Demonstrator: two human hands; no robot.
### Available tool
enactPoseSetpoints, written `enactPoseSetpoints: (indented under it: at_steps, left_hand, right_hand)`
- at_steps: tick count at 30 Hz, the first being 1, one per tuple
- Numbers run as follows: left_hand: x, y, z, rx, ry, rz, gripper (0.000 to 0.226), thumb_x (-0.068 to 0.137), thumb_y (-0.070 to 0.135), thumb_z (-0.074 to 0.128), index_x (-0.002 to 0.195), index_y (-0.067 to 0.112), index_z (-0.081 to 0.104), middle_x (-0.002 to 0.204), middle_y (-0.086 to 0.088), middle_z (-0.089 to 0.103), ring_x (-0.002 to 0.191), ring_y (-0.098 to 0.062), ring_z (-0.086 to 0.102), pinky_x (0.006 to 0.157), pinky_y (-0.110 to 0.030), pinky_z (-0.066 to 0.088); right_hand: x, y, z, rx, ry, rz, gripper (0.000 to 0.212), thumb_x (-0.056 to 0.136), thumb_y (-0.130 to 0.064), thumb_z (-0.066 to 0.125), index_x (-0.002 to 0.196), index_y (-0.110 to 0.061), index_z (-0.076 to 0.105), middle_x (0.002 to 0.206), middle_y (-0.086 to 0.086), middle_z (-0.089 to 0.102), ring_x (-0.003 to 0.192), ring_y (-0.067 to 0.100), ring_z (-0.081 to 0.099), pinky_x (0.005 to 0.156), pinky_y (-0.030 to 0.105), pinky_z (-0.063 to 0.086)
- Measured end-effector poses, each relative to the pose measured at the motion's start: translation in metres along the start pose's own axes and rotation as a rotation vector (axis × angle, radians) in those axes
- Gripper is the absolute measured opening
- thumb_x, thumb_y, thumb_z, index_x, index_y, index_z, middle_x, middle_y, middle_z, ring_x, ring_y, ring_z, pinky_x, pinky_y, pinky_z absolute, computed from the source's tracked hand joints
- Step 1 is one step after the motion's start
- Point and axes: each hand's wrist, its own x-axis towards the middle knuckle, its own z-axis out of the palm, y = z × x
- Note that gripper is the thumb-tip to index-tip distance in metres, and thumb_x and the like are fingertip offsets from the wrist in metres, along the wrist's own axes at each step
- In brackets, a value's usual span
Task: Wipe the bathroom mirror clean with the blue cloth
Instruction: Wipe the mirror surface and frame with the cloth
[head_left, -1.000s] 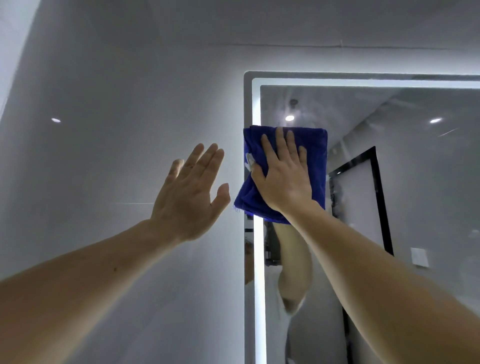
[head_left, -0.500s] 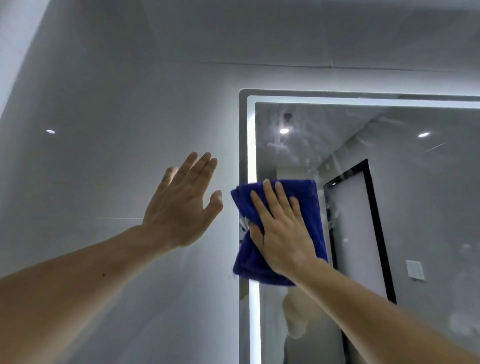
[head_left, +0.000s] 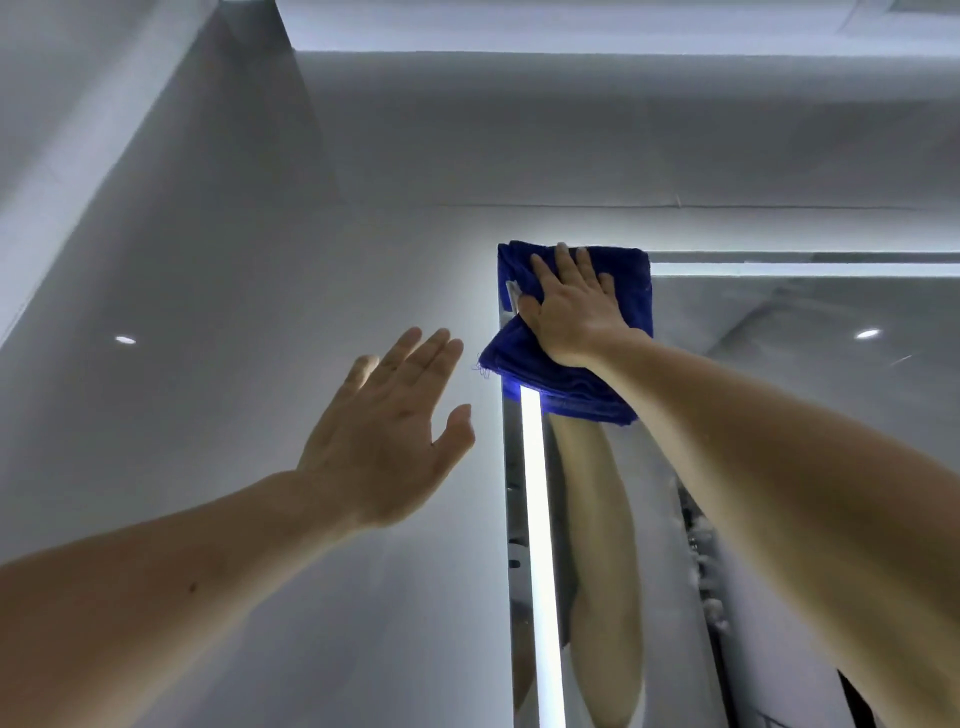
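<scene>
At the top left corner of the bathroom mirror (head_left: 805, 441), your right grip (head_left: 571, 312) lies flat on the one blue cloth (head_left: 545, 374), fingers straight and spread, pressing the folded fabric against the glass. The cloth covers the corner where two light strips meet: a vertical strip (head_left: 537, 545) down the mirror's left edge and a top strip (head_left: 805, 269) running right. Your left grip (head_left: 389, 431) is raised just left of the mirror, wide, fingers straight, thumb apart, holding nothing; whether it touches the grey wall (head_left: 234, 260) cannot be told. One reflection of your right forearm (head_left: 597, 519) shows in the glass below the cloth. Two bright spots (head_left: 124, 340) show, one on the wall at left, one in the mirror at right.
</scene>
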Motion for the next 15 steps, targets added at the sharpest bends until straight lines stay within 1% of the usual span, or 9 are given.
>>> enactPoseSetpoints:
  at_steps: [3,5,8,10,12,15]
  left_hand:
    - [0.006,-0.003,0.002,0.000,0.014,0.011,0.073,0.086,0.058,0.001,0.155,0.033,-0.005,0.162,0.017,-0.008,0.148,-0.001,-0.013,0.119,-0.031,-0.007]
    - [0.011,-0.005,0.003,0.014,0.035,0.010,0.073,0.087,0.058,0.001,0.155,0.034,-0.004,0.162,0.017,-0.007,0.148,-0.001,-0.012,0.117,-0.029,-0.008]
    - [0.019,-0.006,0.002,0.026,0.064,0.000,0.070,0.090,0.060,-0.001,0.155,0.033,-0.002,0.163,0.016,-0.005,0.148,-0.002,-0.011,0.113,-0.027,-0.011]
    - [0.024,-0.004,0.001,0.018,0.076,-0.018,0.071,0.090,0.060,-0.001,0.156,0.032,0.000,0.163,0.015,-0.003,0.149,-0.003,-0.009,0.113,-0.026,-0.010]
    - [0.027,-0.002,0.000,0.008,0.076,-0.045,0.074,0.087,0.059,0.001,0.156,0.031,0.002,0.163,0.013,-0.001,0.149,-0.005,-0.007,0.115,-0.029,-0.007]
    - [0.030,0.000,-0.003,-0.008,0.082,-0.095,0.075,0.087,0.058,0.002,0.156,0.028,0.005,0.164,0.011,0.002,0.150,-0.006,-0.003,0.119,-0.034,-0.001]
  right_hand:
    - [0.023,-0.001,-0.005,-0.006,0.009,0.016,0.063,0.103,-0.053,0.013,0.158,-0.023,0.003,0.165,0.005,-0.008,0.151,0.026,-0.011,0.120,0.049,-0.003]
    - [0.034,-0.004,-0.007,-0.019,0.009,0.032,0.067,0.101,-0.059,0.012,0.158,-0.025,0.004,0.165,0.005,-0.005,0.151,0.027,-0.010,0.119,0.049,-0.003]
    - [0.035,-0.007,-0.007,-0.029,0.027,0.027,0.068,0.099,-0.062,0.011,0.157,-0.029,0.004,0.165,0.004,-0.005,0.151,0.027,-0.011,0.119,0.050,-0.004]
    - [0.024,-0.006,-0.002,-0.020,0.049,-0.035,0.068,0.098,-0.064,0.011,0.157,-0.030,0.006,0.165,0.003,-0.006,0.151,0.026,-0.011,0.119,0.049,-0.005]
    - [0.008,-0.005,0.004,-0.006,0.058,-0.111,0.067,0.098,-0.064,0.012,0.157,-0.032,0.009,0.166,0.002,-0.005,0.151,0.023,-0.009,0.119,0.046,-0.005]
    - [-0.021,-0.007,0.011,-0.021,0.071,-0.196,0.062,0.100,-0.058,0.015,0.156,-0.031,0.014,0.166,0.001,0.001,0.152,0.022,-0.005,0.120,0.044,-0.003]
